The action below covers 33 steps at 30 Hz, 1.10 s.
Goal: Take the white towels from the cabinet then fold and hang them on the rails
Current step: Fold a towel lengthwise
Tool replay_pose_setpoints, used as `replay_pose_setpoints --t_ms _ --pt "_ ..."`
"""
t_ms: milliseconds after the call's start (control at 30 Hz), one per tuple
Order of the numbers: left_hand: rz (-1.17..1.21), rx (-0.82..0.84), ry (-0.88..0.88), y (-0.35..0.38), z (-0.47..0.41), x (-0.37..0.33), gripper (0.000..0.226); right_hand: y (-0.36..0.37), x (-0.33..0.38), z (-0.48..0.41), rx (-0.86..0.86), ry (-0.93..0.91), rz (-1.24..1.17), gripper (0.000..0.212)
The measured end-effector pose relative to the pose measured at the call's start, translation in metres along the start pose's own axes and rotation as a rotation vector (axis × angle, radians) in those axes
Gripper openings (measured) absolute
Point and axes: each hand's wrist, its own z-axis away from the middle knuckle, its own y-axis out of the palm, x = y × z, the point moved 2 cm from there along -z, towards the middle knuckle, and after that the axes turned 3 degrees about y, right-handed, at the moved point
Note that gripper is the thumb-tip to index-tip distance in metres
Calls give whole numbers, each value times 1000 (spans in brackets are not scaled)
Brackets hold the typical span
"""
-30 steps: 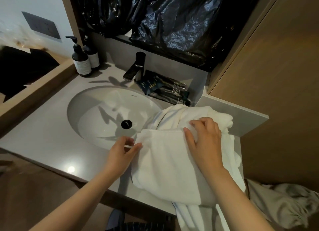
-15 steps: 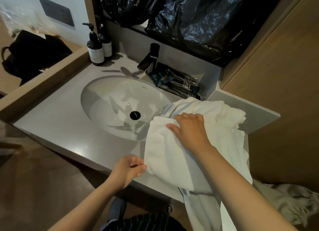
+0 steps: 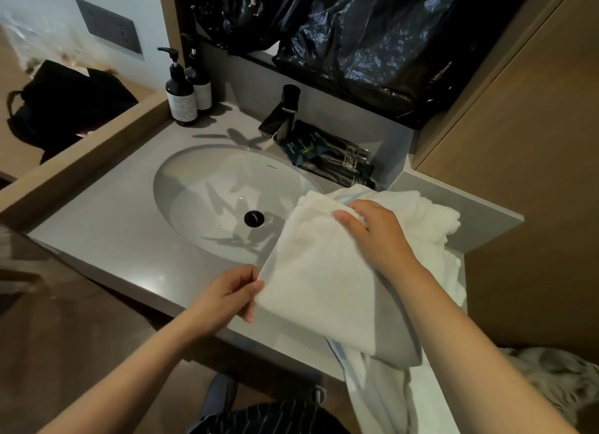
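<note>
Left hand (image 3: 227,296) pinches towel (image 3: 317,288) corner; right hand (image 3: 379,236) fingertips hidden under fold.

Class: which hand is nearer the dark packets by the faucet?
Right. The right hand grips the towel in front of the packets; the left hand pinches its near corner, farther back.

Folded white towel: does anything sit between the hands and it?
Nothing visible. The left hand pinches the near corner of the folded white towel; the right hand grips its far edge. No rail is in view.
</note>
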Motion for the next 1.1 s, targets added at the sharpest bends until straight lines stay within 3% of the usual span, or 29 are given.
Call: replay_pose_setpoints --t_ms 100,233,333,500,700,833,967,1100 --pt "-250 68 35 -13 -2 -1 13 12 1 -5 41 -39 293 40" --pt "-384 133 -97 -13 3 25 21 36 12 -6 142 -137 657 45" --pt "-297 75 -129 -6 2 36 26 37 11 -2 103 -164 614 40" --pt "-200 -82 -117 1 -26 26 10 20 -1 24 -103 -157 474 27" --pt "-61 -100 -139 17 -55 6 19 18 5 16 -48 15 423 10" --pt "-23 -38 -115 19 -58 2 41 10 9 8 -117 120 290 12" --pt "-13 -112 -137 25 -61 3 35 16 -3 4 -167 198 371 16" --pt "35 -225 -136 31 -54 9 36 28 -2 0 -154 153 460 18"
